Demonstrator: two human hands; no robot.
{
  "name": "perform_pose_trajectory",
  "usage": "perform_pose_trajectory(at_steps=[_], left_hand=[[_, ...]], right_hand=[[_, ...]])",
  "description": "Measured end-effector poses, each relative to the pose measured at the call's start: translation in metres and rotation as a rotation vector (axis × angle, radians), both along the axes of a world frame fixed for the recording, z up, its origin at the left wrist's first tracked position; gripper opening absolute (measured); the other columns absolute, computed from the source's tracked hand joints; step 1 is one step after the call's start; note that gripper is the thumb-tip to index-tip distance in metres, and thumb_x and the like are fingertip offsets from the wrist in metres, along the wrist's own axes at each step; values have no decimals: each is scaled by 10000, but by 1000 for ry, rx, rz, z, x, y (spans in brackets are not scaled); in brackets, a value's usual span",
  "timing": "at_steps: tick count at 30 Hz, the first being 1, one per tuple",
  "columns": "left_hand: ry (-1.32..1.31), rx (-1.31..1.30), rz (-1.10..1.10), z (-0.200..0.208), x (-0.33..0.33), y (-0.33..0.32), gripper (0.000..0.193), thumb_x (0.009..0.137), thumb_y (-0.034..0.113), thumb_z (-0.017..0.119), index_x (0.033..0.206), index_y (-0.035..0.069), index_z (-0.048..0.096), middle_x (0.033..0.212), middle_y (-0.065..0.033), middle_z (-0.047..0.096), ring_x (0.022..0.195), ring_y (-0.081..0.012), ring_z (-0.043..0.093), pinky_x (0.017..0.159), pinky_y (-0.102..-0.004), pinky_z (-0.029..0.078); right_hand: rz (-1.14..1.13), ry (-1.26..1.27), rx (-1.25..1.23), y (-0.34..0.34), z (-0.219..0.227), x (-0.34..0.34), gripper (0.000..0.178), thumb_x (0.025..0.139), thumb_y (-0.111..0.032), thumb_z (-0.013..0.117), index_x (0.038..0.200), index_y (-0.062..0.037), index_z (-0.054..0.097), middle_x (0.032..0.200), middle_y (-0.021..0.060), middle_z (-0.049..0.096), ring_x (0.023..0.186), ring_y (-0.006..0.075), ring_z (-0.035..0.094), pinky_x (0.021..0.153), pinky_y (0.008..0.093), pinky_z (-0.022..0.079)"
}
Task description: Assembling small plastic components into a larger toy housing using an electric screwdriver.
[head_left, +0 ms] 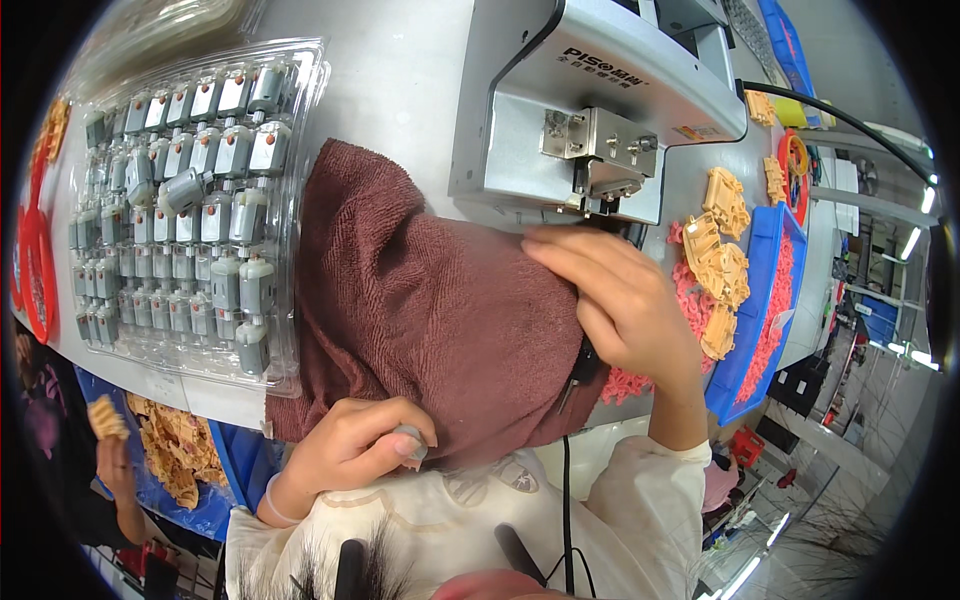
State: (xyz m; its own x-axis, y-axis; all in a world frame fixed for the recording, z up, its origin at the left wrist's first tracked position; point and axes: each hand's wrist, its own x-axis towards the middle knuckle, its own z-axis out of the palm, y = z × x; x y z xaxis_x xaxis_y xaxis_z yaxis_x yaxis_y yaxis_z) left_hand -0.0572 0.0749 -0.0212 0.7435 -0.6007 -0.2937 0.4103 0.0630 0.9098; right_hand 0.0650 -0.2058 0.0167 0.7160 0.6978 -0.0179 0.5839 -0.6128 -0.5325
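Note:
My left hand (362, 446) is closed around a small grey motor (410, 441), at the near edge of a brown towel (430, 320). Only one end of the motor shows between the fingers. Over the towel's right side reaches my right hand (612, 292), its fingers stretched out toward the foot of a grey metal machine (600, 90). I see nothing held in it. Beneath that palm lies a black tool (582, 368) with a thin metal tip, partly hidden. Left of the towel, a clear plastic tray (312, 130) holds rows of similar grey motors (250, 285).
Tan plastic parts (715, 262) and pink pieces (628, 386) lie right of the machine, beside a blue bin (745, 365) of pink pieces. At lower left, another person's hand (118, 470) holds a tan part above a blue crate (228, 460). Red-handled tools (35, 265) lie far left.

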Motion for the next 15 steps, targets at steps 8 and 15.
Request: perform_pose_trajectory(at_steps=[8,15], left_hand=[[22,9,-13,1,1,0,201,981,193,541,955,19,637,762,-80,659,679,-197,673,627,-299,511],[31,12,-9,1,2,1,206,979,198,539,954,20,640,758,-80,660,672,-200,674,622,-299,510]], right_hand=[[-45,-42,54,-1,-2,-13,508,665,46,529,1160,26,641,1085,172,678,977,338,648,870,430,510],[14,-52,10,-6,-5,8,442,705,35,539,1126,-22,658,1124,151,679,1008,316,656,890,405,522]])
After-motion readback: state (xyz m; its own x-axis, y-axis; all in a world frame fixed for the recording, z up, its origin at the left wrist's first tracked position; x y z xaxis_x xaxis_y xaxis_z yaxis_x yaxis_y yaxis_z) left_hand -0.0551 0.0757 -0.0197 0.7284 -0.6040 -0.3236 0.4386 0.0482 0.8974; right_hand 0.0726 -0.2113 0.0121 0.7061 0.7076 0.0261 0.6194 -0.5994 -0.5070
